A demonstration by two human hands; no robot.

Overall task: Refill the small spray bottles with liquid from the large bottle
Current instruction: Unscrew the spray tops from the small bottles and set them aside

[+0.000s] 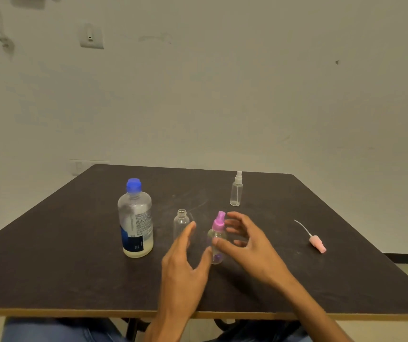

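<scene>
1. Two hands reach in from the near edge of the counter [49,280], and I see both forearms angled inward toward the purple-capped spray bottle [217,239].
2. My view has the left hand [184,265] palm facing right, fingers [185,236] straight and together, thumb spread out toward the bottle's lower body; whether the thumb actually touches it I cannot tell. The hand holds nothing.
3. I see the right hand [244,245] arched on the bottle's right side, fingers apart and loosely bent, thumb tip at the bottle's middle. The frame is motion-blurred, so I cannot tell whether there is contact, but nothing is clamped.
4. The purple-capped spray bottle stands upright between the two hands, long axis vertical, nozzle up.
5. Just left of it stands an uncapped clear bottle [181,224], upright with its open neck up, partly behind the left fingers.
6. The large bottle [135,219] stands upright further left, blue cap on, with pale liquid low in the base.
7. A clear spray bottle [236,191] with a white sprayer stands upright toward the far edge.
8. A pink sprayer head [317,244] lies flat well to the right, its dip tube pointing away and left.
</scene>
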